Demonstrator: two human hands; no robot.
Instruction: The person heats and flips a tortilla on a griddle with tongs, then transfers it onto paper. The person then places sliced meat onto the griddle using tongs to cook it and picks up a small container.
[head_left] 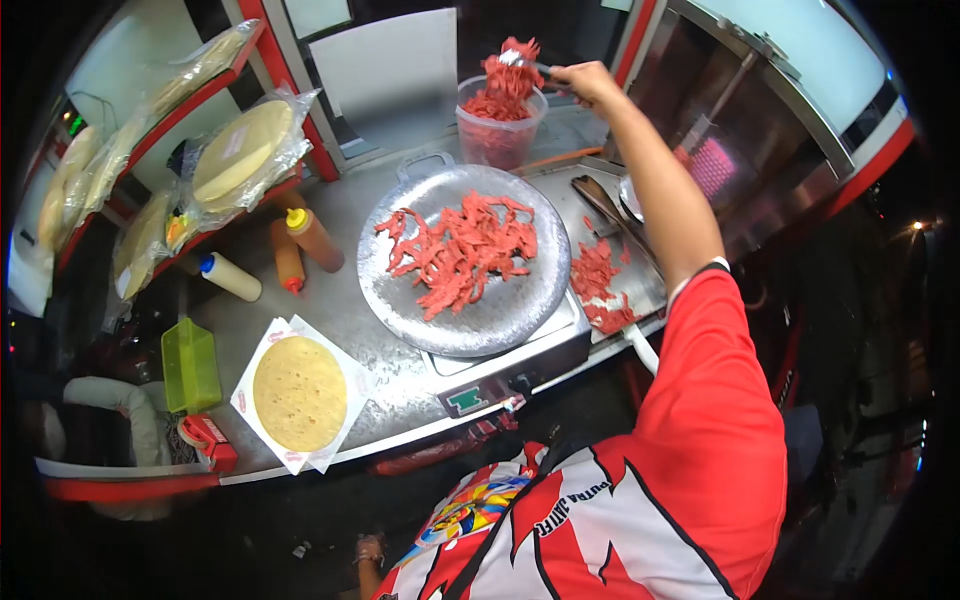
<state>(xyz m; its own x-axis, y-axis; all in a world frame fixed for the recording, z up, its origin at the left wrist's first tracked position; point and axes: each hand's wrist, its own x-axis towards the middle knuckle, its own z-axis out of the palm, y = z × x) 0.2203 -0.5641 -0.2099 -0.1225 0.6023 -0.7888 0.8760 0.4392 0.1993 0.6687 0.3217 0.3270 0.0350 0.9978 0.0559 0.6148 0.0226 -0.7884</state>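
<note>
My right hand (590, 84) is closed around the handle of metal tongs (540, 68). A clump of red meat strips (512, 85) hangs from their tips, above or just inside a clear plastic bucket (495, 148) that holds more of the same meat. Nearer to me, a loose heap of red meat strips (465, 250) lies on a round metal griddle (400, 310). My left hand (370, 548) hangs low beside my body, away from the counter; its fingers are too small and dim to read.
A round flatbread (300, 393) lies on white paper. Sauce bottles (315, 240) and a green basket (190, 368) stand on the left, below shelves of bagged flatbreads (243, 150). Meat scraps (595, 268) and dark tongs (598, 197) lie on a tray right of the griddle.
</note>
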